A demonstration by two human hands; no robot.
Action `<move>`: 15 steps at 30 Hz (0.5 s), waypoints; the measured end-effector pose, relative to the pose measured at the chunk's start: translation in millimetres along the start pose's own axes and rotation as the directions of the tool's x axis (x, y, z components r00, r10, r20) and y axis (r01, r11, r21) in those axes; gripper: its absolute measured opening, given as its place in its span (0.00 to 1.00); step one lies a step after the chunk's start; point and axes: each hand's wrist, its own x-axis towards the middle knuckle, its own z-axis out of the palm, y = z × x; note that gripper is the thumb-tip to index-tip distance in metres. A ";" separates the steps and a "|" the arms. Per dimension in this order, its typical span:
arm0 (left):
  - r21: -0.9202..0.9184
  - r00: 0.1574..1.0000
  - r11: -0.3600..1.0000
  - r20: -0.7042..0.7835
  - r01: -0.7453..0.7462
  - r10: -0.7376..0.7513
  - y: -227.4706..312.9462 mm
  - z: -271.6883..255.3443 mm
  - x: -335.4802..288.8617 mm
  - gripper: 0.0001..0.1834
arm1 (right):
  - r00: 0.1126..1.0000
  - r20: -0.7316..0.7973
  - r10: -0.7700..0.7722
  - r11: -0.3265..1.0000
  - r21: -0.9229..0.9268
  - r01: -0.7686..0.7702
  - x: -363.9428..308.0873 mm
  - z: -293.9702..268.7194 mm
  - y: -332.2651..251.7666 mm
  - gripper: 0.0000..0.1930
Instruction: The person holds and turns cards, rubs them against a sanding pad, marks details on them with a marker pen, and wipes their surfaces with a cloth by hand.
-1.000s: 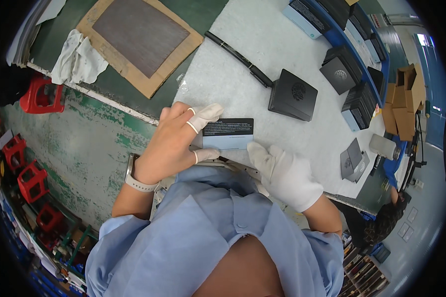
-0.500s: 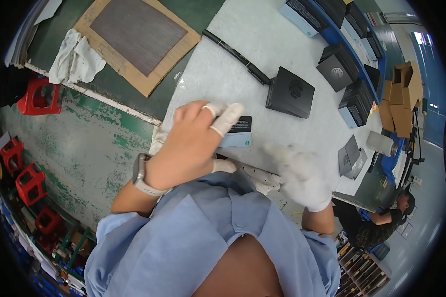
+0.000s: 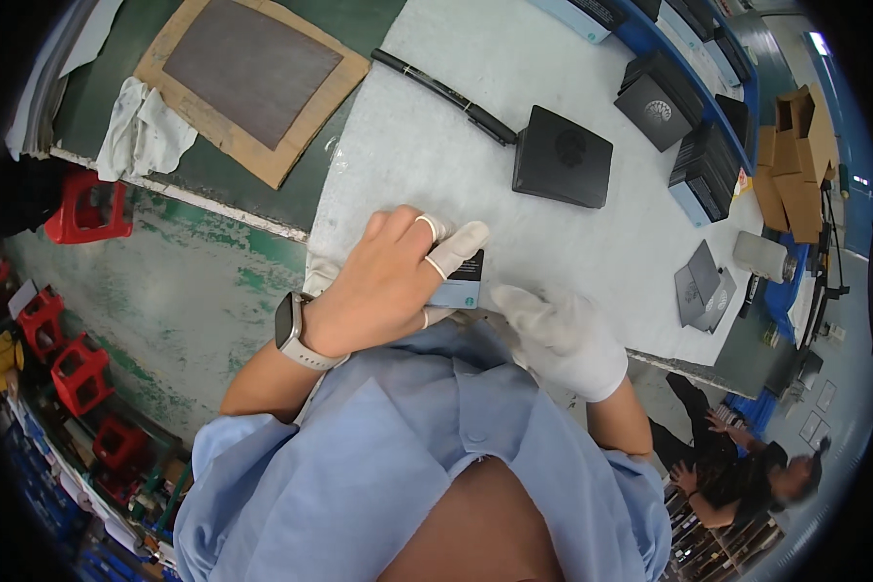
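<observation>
A black-and-blue card (image 3: 468, 279) sits pinched between the left hand's (image 3: 378, 276) thumb and cot-covered fingers, where a loose hold could drop it, beside the gloved right hand (image 3: 567, 335), its grip unclear.

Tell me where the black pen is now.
In the head view's upper middle, the black pen lies on the white table covering, its lower end beside the black card stack.

One black marker pen (image 3: 444, 95); left of it, one white cloth (image 3: 145, 134), one brown sheet (image 3: 252, 68) and at least four red stools (image 3: 80, 375) — right of it, one translucent bottle (image 3: 759, 256) — below it, one black-and-blue card (image 3: 464, 290), one smartwatch (image 3: 289, 321).
</observation>
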 end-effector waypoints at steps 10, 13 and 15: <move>-0.036 0.999 0.999 0.040 -0.015 0.016 -1.2 -2.9 -3.7 0.49 | 0.993 0.097 -0.061 0.997 -0.036 0.065 9.9 -0.1 -10.1 0.14; -0.040 0.997 0.999 0.075 -0.007 0.010 -0.7 -4.5 -3.3 0.48 | 0.969 0.194 -0.150 0.988 0.054 0.142 9.7 -6.9 -6.9 0.14; -0.039 0.996 0.999 0.090 -0.014 0.017 -1.2 -6.5 -1.6 0.48 | 0.995 0.100 -0.025 0.998 0.067 0.018 14.6 -2.3 -12.7 0.15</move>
